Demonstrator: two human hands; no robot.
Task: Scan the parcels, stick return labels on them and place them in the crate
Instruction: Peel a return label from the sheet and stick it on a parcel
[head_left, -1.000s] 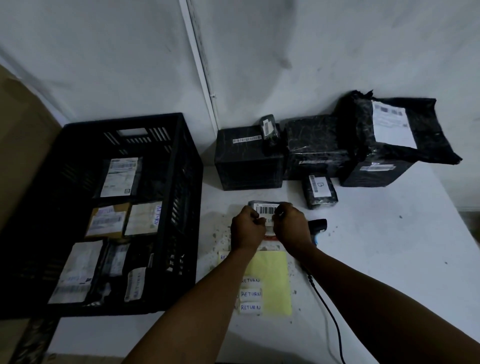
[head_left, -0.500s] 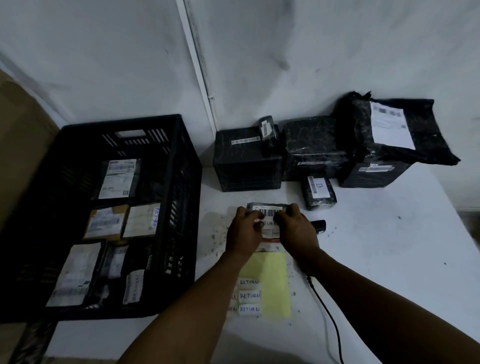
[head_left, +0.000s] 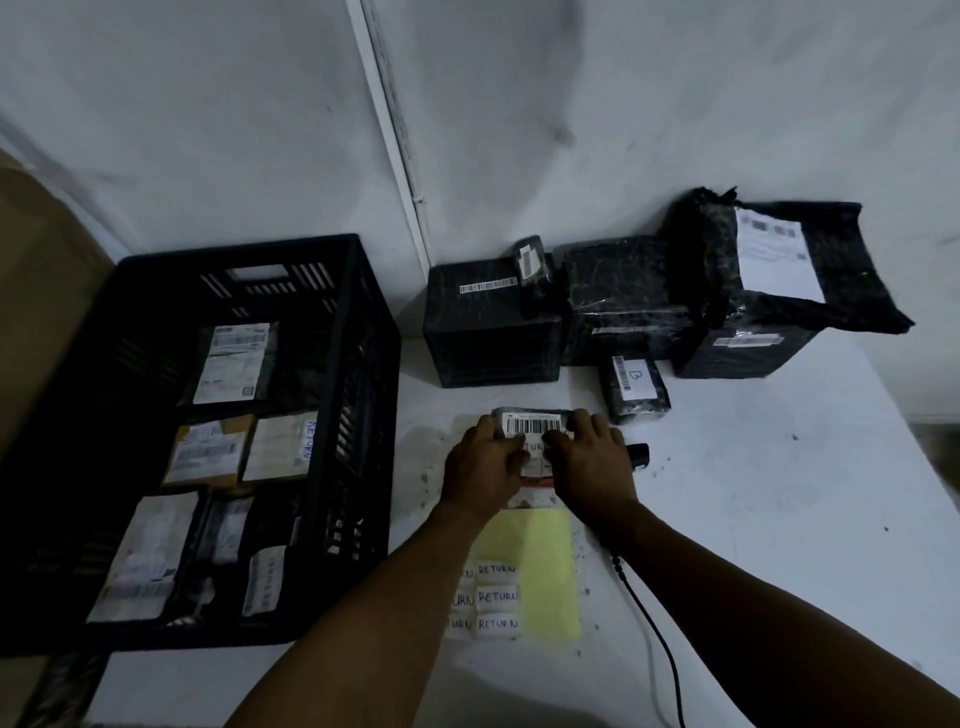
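the small parcel (head_left: 530, 423) lies flat on the white worktop (head_left: 753, 493), mostly hidden under both hands; only its barcode strip and part of a handwritten return label (head_left: 535, 447) show. the scanner (head_left: 638, 456) is half covered by the right wrist. the room is dim, with a grey wall behind. left hand (head_left: 480, 470) and right hand (head_left: 592, 465) lie palm down, fingers fairly straight, pressing the label onto the parcel. the black crate (head_left: 358, 395) stands just left, with labelled parcels inside.

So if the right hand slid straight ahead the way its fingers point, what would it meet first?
Probably the black boxed parcel by the wall; the right hand already rests on the small parcel, though depth is unclear.
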